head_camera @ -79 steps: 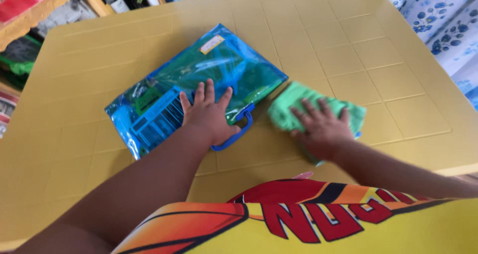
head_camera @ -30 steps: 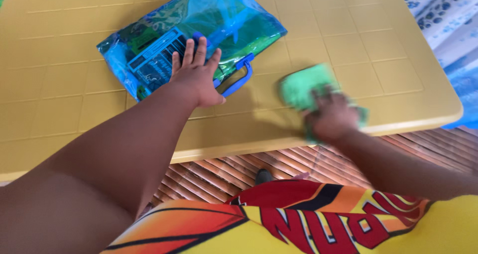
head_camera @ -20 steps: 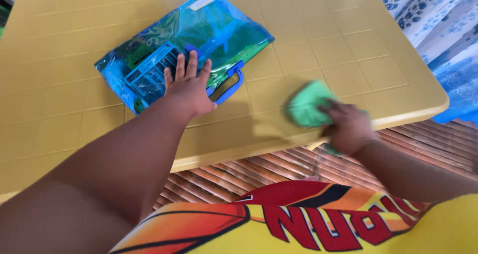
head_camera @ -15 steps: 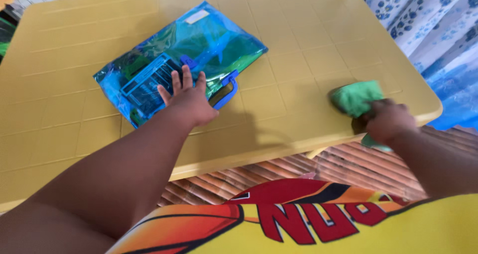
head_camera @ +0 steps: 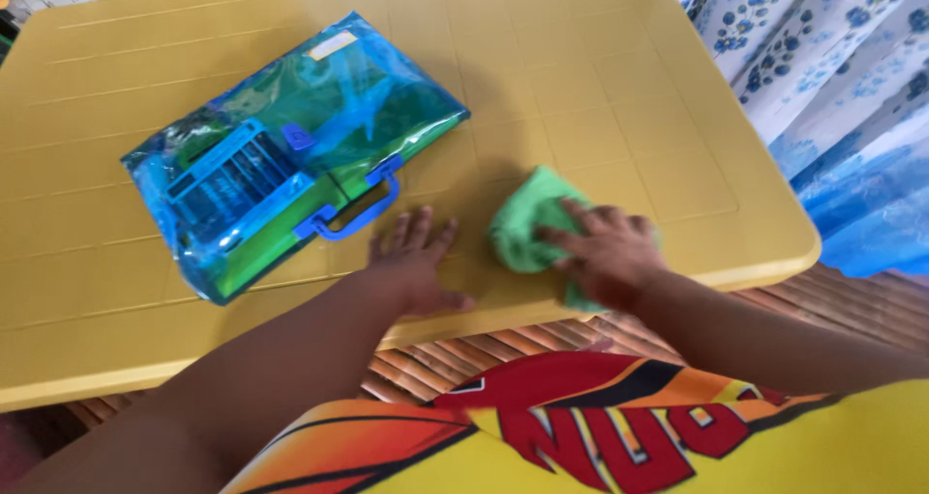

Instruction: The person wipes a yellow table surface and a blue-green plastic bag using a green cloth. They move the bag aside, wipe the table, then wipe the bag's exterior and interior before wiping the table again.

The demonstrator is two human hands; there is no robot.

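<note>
Head view, looking down: the green cloth (head_camera: 527, 225) lies bunched on the yellow table (head_camera: 600, 88), near its front edge and right of centre. The right hand (head_camera: 605, 257) presses down on the cloth's right part, fingers spread and lying flat over the fabric, so this reads as a wiping stroke in progress across the near strip of the tabletop. Just left of the cloth, apart from it by a narrow gap, the left hand (head_camera: 418, 262) rests palm down on the bare surface, fingers fanned and holding nothing; it seems to brace the body while the other hand works.

Farther left and a little farther away lies a flat blue see-through plastic case (head_camera: 290, 150) with green contents and a blue handle (head_camera: 356, 213) pointing toward the left hand, close to its fingertips without touching.

By my judgement, the next stroke calls for keeping the palm flat so the cloth stays under the hand, and for minding the table edge just below. Blue-flowered fabric (head_camera: 823, 78) hangs at far right.
</note>
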